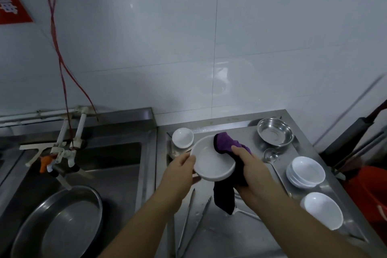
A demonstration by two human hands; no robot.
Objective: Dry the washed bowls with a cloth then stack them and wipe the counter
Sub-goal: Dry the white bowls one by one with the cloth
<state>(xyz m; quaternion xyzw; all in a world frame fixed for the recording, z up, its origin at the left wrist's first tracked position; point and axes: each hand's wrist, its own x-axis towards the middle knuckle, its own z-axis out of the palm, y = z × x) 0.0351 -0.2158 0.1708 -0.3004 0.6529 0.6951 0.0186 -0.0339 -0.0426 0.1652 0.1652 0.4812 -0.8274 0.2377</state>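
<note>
My left hand (181, 165) grips the left rim of a white bowl (209, 163), held tilted above the steel counter (247, 234). My right hand (249, 168) holds a purple cloth (225, 142) pressed against the bowl's inner right side; the cloth's dark tail hangs below the bowl. A small white bowl (182, 137) sits at the back left of the counter. A stack of white bowls (306, 172) stands on the right, with a single white bowl (322, 209) in front of it.
A steel bowl (274, 131) and a metal ladle (270, 154) lie at the back right. Metal tongs (193, 222) lie on the counter under my arms. To the left is a sink (117, 174) with a large steel basin (60, 222) and taps (62, 151). A red bucket (370, 190) stands at far right.
</note>
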